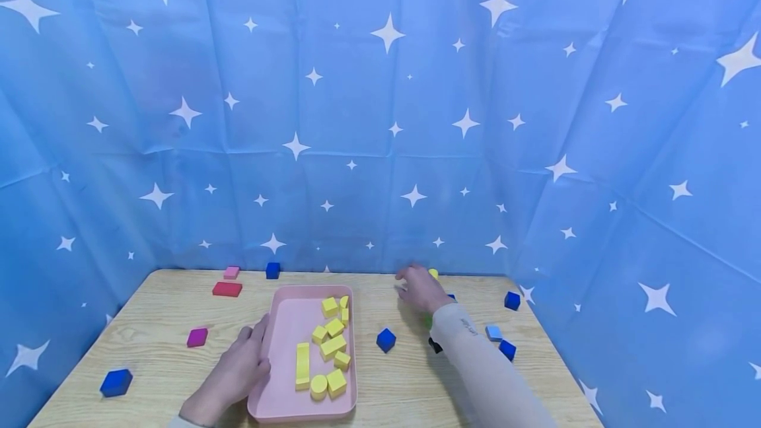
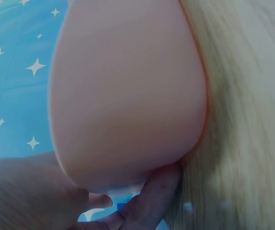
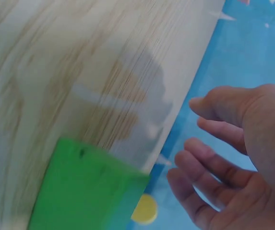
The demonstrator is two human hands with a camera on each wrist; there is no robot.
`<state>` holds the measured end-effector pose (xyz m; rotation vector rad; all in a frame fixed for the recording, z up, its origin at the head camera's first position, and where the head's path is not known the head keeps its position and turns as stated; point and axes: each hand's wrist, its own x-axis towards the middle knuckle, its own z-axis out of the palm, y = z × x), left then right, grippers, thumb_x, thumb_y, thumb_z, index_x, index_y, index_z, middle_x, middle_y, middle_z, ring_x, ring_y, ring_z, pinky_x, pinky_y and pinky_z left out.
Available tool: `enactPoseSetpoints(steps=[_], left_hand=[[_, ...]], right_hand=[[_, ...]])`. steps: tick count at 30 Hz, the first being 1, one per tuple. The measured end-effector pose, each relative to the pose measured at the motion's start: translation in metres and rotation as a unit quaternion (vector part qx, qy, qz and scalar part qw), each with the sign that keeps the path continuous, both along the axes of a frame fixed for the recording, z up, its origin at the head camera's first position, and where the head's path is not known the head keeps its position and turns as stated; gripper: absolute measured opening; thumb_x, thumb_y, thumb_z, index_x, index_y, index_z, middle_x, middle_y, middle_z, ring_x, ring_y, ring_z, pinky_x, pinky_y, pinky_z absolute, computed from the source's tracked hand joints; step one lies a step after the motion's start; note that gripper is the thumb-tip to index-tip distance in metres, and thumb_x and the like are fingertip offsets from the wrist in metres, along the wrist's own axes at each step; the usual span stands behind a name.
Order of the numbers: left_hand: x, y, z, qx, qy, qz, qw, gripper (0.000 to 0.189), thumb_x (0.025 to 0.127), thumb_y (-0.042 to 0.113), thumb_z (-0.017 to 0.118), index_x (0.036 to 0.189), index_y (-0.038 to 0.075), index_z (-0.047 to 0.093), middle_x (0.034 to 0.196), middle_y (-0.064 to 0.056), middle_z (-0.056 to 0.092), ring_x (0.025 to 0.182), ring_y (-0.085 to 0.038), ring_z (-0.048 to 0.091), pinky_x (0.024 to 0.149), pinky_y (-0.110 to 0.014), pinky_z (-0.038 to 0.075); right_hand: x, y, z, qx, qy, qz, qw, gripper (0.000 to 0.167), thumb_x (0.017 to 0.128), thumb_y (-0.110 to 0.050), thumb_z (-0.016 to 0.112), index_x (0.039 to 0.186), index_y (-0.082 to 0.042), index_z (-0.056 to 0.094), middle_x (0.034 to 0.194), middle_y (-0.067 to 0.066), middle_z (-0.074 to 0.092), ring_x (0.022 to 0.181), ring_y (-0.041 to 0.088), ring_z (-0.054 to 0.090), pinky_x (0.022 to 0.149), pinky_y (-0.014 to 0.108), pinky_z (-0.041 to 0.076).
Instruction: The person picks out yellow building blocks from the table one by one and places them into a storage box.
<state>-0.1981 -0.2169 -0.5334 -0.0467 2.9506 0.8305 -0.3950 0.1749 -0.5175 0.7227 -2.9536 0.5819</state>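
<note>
A pink tray (image 1: 279, 349) with several yellow blocks (image 1: 333, 347) in its right half lies on the table. My left hand (image 1: 234, 365) grips the tray's left side; in the left wrist view its fingers (image 2: 159, 194) curl at the tray's outer wall. Over the back of the table is my right hand (image 1: 421, 289), loosely bent, with nothing between its fingers. A green block (image 3: 87, 187) stands close to that hand, mostly hidden by the sleeve in the head view. Behind it a yellow block (image 1: 433, 273) shows at the back edge.
Blue blocks (image 1: 386, 340) are scattered on both sides, with a light blue one (image 1: 493, 333) at right. A black block (image 1: 436, 345) peeks out beside the right sleeve. Red (image 1: 227, 289), pink (image 1: 232, 273) and magenta (image 1: 197, 337) blocks lie left. A starry blue curtain (image 1: 357, 117) hangs behind.
</note>
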Motion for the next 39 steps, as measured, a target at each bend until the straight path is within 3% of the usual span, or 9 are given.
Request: enactPoseSetpoints(steps=[5, 6, 7, 12, 19, 26, 36, 37, 39], left_hand=[[0.001, 0.000, 0.000, 0.001, 0.003, 0.000, 1.0000, 0.089, 0.100, 0.004, 0.075, 0.178, -0.010, 0.033, 0.150, -0.038, 0.060, 0.104, -0.030, 0.070, 0.107, -0.063, 0.070], [0.001, 0.000, 0.000, 0.001, 0.003, 0.000, 1.0000, 0.089, 0.100, 0.004, 0.075, 0.178, -0.010, 0.033, 0.150, -0.038, 0.060, 0.104, -0.030, 0.070, 0.107, -0.063, 0.070], [0.001, 0.000, 0.000, 0.001, 0.002, 0.000, 1.0000, 0.089, 0.100, 0.004, 0.075, 0.178, -0.010, 0.033, 0.150, -0.037, 0.060, 0.103, -0.030, 0.069, 0.107, -0.063, 0.070], [0.001, 0.000, 0.000, 0.001, -0.001, 0.002, 1.0000, 0.089, 0.101, 0.003, 0.075, 0.178, -0.010, 0.033, 0.150, -0.038, 0.060, 0.105, -0.030, 0.070, 0.108, -0.063, 0.069], [0.001, -0.001, -0.001, -0.001, 0.001, -0.001, 1.0000, 0.089, 0.101, 0.003, 0.076, 0.177, -0.010, 0.033, 0.147, -0.037, 0.061, 0.104, -0.030, 0.070, 0.106, -0.063, 0.070], [0.000, -0.001, -0.001, -0.002, -0.003, 0.001, 1.0000, 0.087, 0.102, 0.004, 0.075, 0.177, -0.010, 0.033, 0.149, -0.038, 0.061, 0.105, -0.031, 0.071, 0.107, -0.065, 0.069], [-0.001, 0.000, 0.000, 0.003, -0.002, 0.001, 1.0000, 0.088, 0.102, 0.003, 0.074, 0.178, -0.009, 0.033, 0.150, -0.039, 0.061, 0.107, -0.032, 0.073, 0.106, -0.066, 0.069], [-0.001, 0.000, 0.000, 0.003, -0.003, 0.002, 1.0000, 0.088, 0.102, 0.003, 0.074, 0.178, -0.009, 0.033, 0.149, -0.038, 0.061, 0.106, -0.031, 0.073, 0.106, -0.066, 0.069], [-0.001, 0.000, 0.000, 0.004, -0.002, 0.002, 1.0000, 0.087, 0.102, 0.003, 0.074, 0.178, -0.009, 0.033, 0.148, -0.038, 0.062, 0.105, -0.030, 0.072, 0.105, -0.065, 0.070]], right_hand=[[0.001, 0.015, 0.003, 0.003, 0.001, -0.028, 0.9996, 0.034, 0.110, -0.015, 0.079, 0.140, 0.002, 0.080, 0.155, 0.026, 0.070, 0.127, 0.038, 0.075, 0.107, 0.052, 0.071], [0.010, 0.010, 0.014, 0.011, -0.010, -0.048, 0.9987, 0.034, 0.108, -0.009, 0.079, 0.140, 0.004, 0.079, 0.154, 0.029, 0.069, 0.127, 0.041, 0.074, 0.106, 0.056, 0.070], [0.010, 0.013, 0.015, 0.012, -0.012, -0.056, 0.9983, 0.035, 0.109, -0.009, 0.078, 0.142, 0.003, 0.079, 0.154, 0.028, 0.068, 0.126, 0.040, 0.073, 0.107, 0.056, 0.070], [0.008, 0.026, 0.015, 0.019, -0.016, -0.085, 0.9961, 0.038, 0.111, -0.012, 0.077, 0.147, -0.001, 0.077, 0.152, 0.026, 0.066, 0.129, 0.038, 0.070, 0.107, 0.058, 0.068], [0.000, 0.042, 0.013, 0.016, -0.032, -0.112, 0.9931, 0.047, 0.108, -0.012, 0.077, 0.154, 0.001, 0.071, 0.159, 0.031, 0.059, 0.140, 0.046, 0.065, 0.111, 0.063, 0.065], [-0.008, 0.052, 0.008, 0.019, -0.036, -0.113, 0.9927, 0.049, 0.108, -0.012, 0.076, 0.155, 0.001, 0.070, 0.160, 0.033, 0.056, 0.138, 0.045, 0.065, 0.111, 0.064, 0.065], [-0.008, 0.057, 0.008, 0.008, -0.055, -0.100, 0.9934, 0.049, 0.106, -0.009, 0.074, 0.154, 0.002, 0.069, 0.159, 0.034, 0.056, 0.129, 0.043, 0.067, 0.110, 0.064, 0.065], [-0.019, 0.067, -0.006, 0.000, -0.044, -0.084, 0.9955, 0.048, 0.108, -0.015, 0.074, 0.154, 0.000, 0.070, 0.160, 0.031, 0.056, 0.130, 0.039, 0.067, 0.111, 0.059, 0.066], [-0.021, 0.068, -0.007, 0.001, -0.041, -0.079, 0.9960, 0.048, 0.106, -0.015, 0.075, 0.152, 0.000, 0.071, 0.158, 0.031, 0.057, 0.125, 0.038, 0.067, 0.107, 0.059, 0.066]])
